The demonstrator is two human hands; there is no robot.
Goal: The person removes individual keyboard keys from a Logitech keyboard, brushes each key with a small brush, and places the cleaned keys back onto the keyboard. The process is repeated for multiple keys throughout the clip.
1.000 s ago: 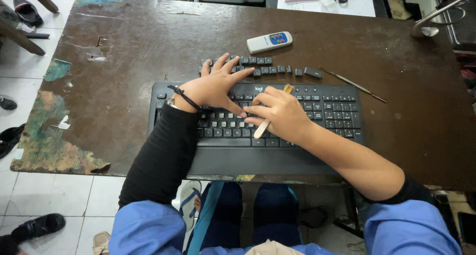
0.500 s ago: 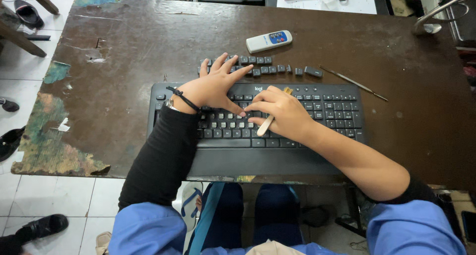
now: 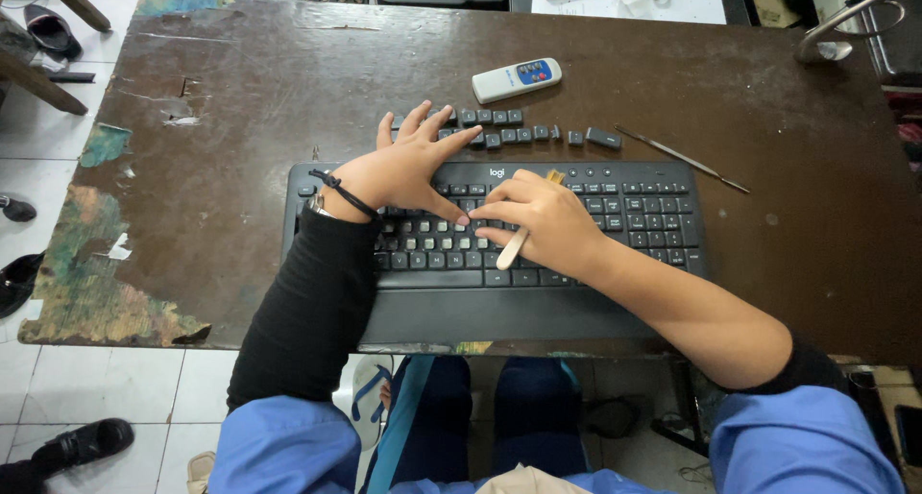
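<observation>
a repair bench in a small workshop or classroom — the worn brown table (image 3: 240,100) has chipped, peeling paint at its edge. loose keycaps (image 3: 519,129) lie in rows behind a black keyboard (image 3: 653,216), with a thin metal tool (image 3: 682,158) and a white remote (image 3: 517,79) nearby — shoes (image 3: 82,444) sit on the tiled floor (image 3: 38,388).

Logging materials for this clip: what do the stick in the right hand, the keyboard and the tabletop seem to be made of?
The stick in the right hand: pale and matt, probably wood or plastic; too small to tell. Keyboard: black matt plastic, moulded keys. Table: likely wood under a worn brown coat, since it peels at the left edge and shows paler patches. The left hand rests on the keys.
</observation>
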